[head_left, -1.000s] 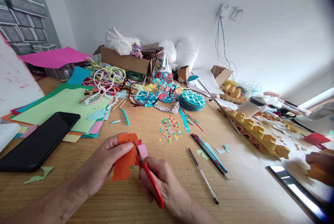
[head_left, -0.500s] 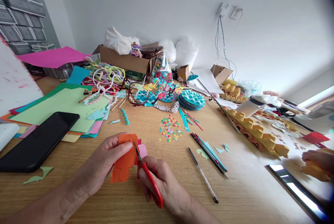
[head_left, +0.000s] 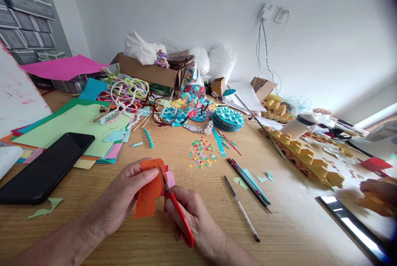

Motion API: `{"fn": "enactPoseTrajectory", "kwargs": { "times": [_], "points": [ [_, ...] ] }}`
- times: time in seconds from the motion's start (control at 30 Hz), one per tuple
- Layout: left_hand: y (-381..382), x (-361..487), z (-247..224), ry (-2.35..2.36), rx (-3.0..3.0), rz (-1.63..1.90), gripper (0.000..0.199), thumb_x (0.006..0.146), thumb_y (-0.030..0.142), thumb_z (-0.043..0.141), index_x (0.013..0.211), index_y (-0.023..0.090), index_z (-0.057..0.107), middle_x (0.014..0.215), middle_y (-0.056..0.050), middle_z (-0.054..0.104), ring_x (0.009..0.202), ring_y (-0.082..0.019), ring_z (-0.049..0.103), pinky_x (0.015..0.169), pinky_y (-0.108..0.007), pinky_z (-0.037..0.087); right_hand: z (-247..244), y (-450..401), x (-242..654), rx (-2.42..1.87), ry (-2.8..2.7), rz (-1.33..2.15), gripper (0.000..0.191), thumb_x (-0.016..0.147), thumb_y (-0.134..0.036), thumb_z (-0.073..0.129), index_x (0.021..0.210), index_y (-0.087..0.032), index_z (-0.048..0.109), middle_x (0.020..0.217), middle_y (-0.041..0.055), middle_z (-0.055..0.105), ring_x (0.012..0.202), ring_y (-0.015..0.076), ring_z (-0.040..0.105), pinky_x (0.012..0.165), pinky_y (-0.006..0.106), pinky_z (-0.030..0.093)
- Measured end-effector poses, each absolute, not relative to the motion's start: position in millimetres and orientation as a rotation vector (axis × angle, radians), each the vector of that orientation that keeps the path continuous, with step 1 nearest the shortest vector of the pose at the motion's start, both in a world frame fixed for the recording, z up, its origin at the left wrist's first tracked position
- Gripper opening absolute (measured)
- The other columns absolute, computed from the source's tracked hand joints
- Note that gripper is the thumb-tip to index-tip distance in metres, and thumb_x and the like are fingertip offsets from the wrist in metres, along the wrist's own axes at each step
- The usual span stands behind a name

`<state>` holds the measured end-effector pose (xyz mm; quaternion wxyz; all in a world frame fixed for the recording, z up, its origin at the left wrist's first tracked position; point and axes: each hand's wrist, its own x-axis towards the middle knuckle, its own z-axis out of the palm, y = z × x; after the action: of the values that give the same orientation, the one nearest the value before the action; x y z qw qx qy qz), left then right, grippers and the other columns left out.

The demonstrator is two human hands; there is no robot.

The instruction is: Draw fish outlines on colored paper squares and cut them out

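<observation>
Between the thumb and fingers of my left hand is a piece of orange paper with a fish outline drawn on it. My right hand grips red-handled scissors, their blades at the right edge of the orange paper near its top. A pink paper piece pokes out behind the orange one; how many sheets lie there I cannot tell. To the right of my right hand lie a pen and several pencils.
Left stand a black phone and stacked coloured paper. Confetti dots lie ahead, with blue scalloped discs behind. A yellow egg carton is at the right, and another person's hand holds something yellowish at the far right.
The lower end of the orange paper has shifted slightly right, and the scissors have turned a little at its edge. Both hands stay in nearly the same place.
</observation>
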<state>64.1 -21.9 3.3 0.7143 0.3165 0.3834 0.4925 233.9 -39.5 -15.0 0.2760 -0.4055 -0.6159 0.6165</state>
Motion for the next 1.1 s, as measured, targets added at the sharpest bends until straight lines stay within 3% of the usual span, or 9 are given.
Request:
{"fn": "enactPoseTrajectory", "kwargs": {
  "times": [0.97,1.1],
  "points": [
    [-22.8,64.8,4.8,0.889,0.800,1.067,0.011,0.072,0.033,0.072,0.076,0.022,0.073,0.071,0.003,0.071,0.067,-0.014,0.061,0.061,-0.019,0.046,-12.0,-37.3,233.8,-1.125,-1.723,1.580,0.033,0.090,-0.042,0.044,0.068,-0.018,0.044,0.052,-0.0051,0.043,0.041,0.0061,0.041,0.037,0.014,0.032],
    [-21.8,66.5,8.6,0.877,0.810,1.043,0.012,0.074,0.034,0.070,0.077,0.023,0.073,0.071,0.003,0.071,0.065,-0.015,0.061,0.060,-0.020,0.047,-12.9,-38.3,234.0,-1.102,-1.696,1.568,0.037,0.091,-0.046,0.042,0.067,-0.018,0.043,0.048,-0.0058,0.043,0.038,0.0056,0.040,0.035,0.014,0.030]
  ]
}}
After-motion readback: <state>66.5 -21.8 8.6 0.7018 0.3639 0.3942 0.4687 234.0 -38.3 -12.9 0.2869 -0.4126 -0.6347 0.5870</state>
